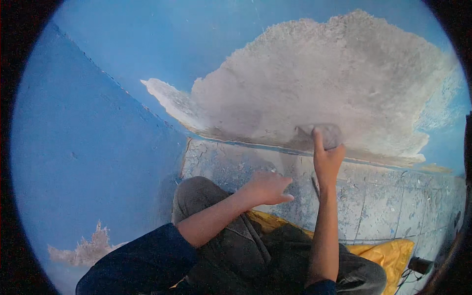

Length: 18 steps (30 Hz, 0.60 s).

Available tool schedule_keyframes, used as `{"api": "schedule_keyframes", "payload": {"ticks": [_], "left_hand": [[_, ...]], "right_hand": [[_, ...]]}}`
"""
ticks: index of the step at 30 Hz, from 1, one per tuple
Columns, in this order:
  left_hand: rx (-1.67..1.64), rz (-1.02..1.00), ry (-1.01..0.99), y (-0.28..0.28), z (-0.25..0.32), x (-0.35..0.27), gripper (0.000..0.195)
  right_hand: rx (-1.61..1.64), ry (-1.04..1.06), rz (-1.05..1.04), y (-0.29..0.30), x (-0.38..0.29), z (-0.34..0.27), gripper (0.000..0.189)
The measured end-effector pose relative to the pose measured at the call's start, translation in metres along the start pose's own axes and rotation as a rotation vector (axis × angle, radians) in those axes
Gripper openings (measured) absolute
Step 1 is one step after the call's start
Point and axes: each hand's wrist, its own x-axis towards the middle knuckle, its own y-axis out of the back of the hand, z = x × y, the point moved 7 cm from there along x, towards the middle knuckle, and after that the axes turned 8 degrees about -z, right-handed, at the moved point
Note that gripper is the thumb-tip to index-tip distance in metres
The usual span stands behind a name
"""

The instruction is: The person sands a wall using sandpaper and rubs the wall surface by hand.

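My right hand [327, 160] presses a grey sheet [333, 133], perhaps sandpaper or a cloth, against the lower part of a large bare plaster patch [313, 73] on the blue wall [158, 40]. The sheet is blurred, and my fingers are partly hidden behind it. My left hand [269, 187] hangs above the floor near my bent knee, thumb and fingers apart, holding nothing. Close to my right wrist, a thin dark object [315, 188] lies on the floor, partly covered by the forearm.
Paint-spotted floor tiles [376, 206] run along the wall's foot. A yellow sheet [387, 252] spreads under my legs, with a black box and cable [420, 265] beside it. At left, a second blue wall [92, 147] meets the first and bears a smaller peeled patch [86, 247].
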Motion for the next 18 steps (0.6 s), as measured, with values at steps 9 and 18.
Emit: {"api": "schedule_keyframes", "payload": {"ticks": [9, 18], "left_hand": [[0.025, -0.039, 0.036, 0.005, 0.010, 0.000, 0.057], [-0.012, -0.076, 0.022, 0.003, 0.012, 0.002, 0.059]], "right_hand": [[-0.282, -0.109, 0.071, 0.015, -0.022, 0.062, 0.032], [-0.167, -0.098, 0.099, 0.020, -0.024, 0.074, 0.032]]}}
